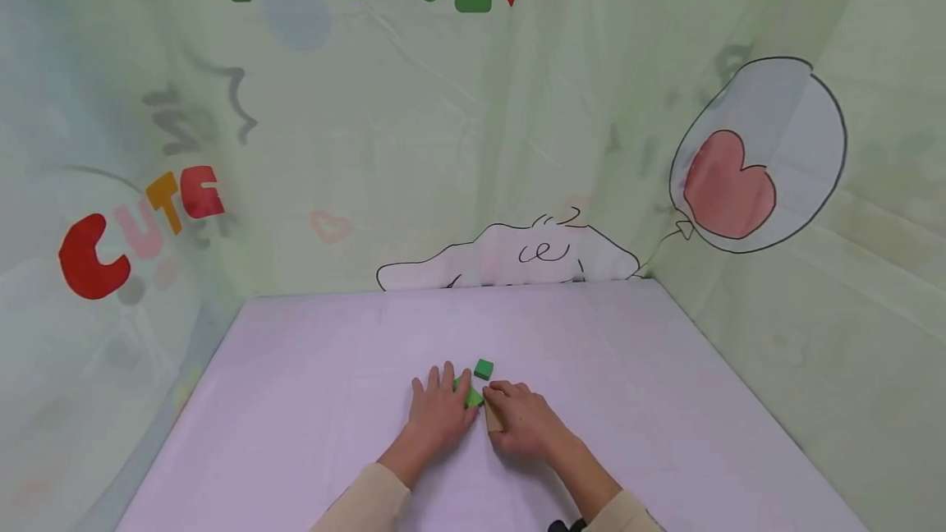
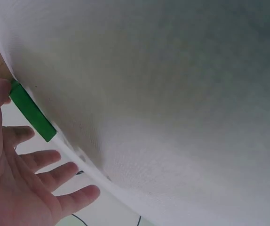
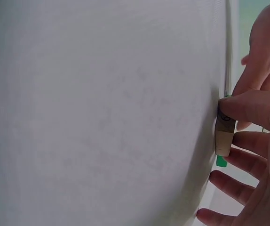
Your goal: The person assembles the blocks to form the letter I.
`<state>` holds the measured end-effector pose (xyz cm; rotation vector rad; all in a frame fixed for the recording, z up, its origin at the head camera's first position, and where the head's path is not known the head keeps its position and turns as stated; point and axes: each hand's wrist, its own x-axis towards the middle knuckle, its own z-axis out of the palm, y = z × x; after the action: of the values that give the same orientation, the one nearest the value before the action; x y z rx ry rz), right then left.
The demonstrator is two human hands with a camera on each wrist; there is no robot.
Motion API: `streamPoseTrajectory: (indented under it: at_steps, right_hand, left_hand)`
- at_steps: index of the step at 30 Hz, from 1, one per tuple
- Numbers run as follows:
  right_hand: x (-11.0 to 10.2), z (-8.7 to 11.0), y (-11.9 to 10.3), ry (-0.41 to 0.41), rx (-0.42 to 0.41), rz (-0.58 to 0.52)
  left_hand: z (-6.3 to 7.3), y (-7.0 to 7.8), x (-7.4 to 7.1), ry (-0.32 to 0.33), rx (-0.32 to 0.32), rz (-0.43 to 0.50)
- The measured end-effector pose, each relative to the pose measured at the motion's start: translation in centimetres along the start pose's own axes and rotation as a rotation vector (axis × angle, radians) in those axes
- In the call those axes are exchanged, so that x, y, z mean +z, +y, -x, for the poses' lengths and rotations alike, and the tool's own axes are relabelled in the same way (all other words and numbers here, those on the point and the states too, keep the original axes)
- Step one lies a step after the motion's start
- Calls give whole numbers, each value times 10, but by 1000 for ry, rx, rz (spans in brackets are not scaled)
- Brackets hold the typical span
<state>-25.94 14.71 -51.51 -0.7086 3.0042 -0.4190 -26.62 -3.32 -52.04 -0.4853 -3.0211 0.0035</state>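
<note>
My left hand [image 1: 441,415] lies over a light-green block [image 1: 474,396], which sits between its thumb and index finger. The other left fingers are spread and straight. In the left wrist view the green block [image 2: 33,112] shows a long narrow side, with the thumb at its upper end. My right hand [image 1: 530,421] pinches a tan wooden block [image 1: 493,415] between thumb and fingers, right beside the green one. A dark mark shows on the wooden block [image 3: 225,134] in the right wrist view. The hands partly hide both blocks' outlines.
A small darker green block [image 1: 484,369] lies just beyond the hands. The pale lilac tabletop [image 1: 310,368] is bordered by printed cloth walls at the back and both sides. A dark object [image 1: 565,526] shows at the bottom edge, by the right sleeve.
</note>
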Motion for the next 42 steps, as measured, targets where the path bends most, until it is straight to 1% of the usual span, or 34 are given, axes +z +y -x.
streamPoseTrajectory:
  at_steps: [5,12,15,24,30,34,40,42]
  right_hand:
    - [1,5,-1,-1,-8,11]
    - [2,11,-8,-75,66,42]
    - [2,13,-10,-84,74,57]
    - [2,18,-9,-33,5,92]
    - [0,23,-8,-22,-9,110]
    - [-1,24,-7,-36,-2,96]
    - [-1,23,-4,-78,33,33]
    - [-2,23,-3,-78,41,10]
  left_hand:
    - [0,2,0,-1,4,-4]
    - [0,1,3,6,17,-39]
    - [1,0,5,1,23,-38]
    - [3,-5,8,7,42,-9]
    - [4,-8,7,10,58,-5]
    - [3,-9,7,14,64,-14]
    - [3,-11,9,12,85,-5]
    - [4,-11,9,11,92,-2]
